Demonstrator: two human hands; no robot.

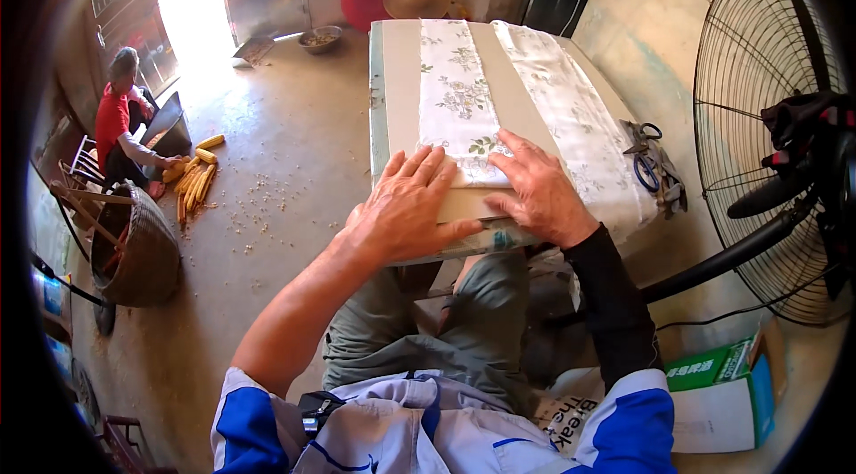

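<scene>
A long strip of white floral fabric [459, 86] lies lengthwise on the table [403, 73], its near end beneath my hands. My left hand [406, 206] rests flat at the strip's near left corner, fingers stretched out and thumb pointing right. On the near right corner lies my right hand [544, 193], its fingers apart and the thumb toward the table edge. Neither hand grips anything that I can see. A second, wider length of floral fabric [571, 108] runs along the table's right side and hangs over the near right edge. Scissors [648, 157] with dark blue handles are at that right edge.
A large black fan [767, 135] stands close on the right. At the left, a seated person [125, 122] handles corn cobs [198, 175] beside a woven basket [138, 247]. Scattered kernels dot the floor. A green and white box [722, 394] sits at lower right.
</scene>
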